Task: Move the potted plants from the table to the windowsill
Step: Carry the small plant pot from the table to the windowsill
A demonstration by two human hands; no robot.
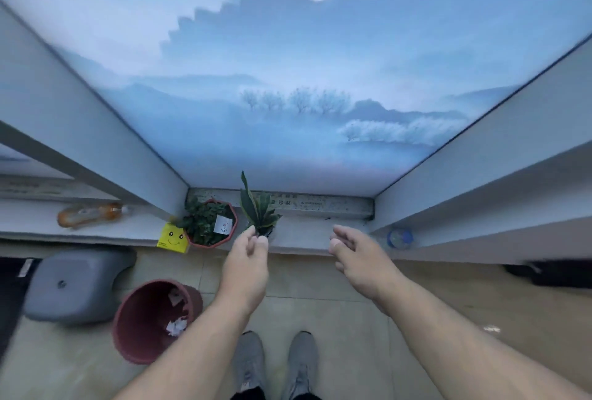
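Note:
Two potted plants stand on the white windowsill in front of a blue landscape blind. The leafy plant in a red octagonal pot carries a white tag. To its right stands a small spiky plant whose pot is mostly hidden behind my left hand. That hand hovers at the sill's edge, fingers loosely curled, fingertips near the spiky plant's base; I cannot tell if they touch it. My right hand hangs relaxed, holding nothing, over the sill's front edge to the right.
A yellow smiley box leans by the red pot. An orange bottle lies on the sill's left part, a clear bottle on the right. Below on the tiled floor stand a grey stool and a red bin with paper scraps.

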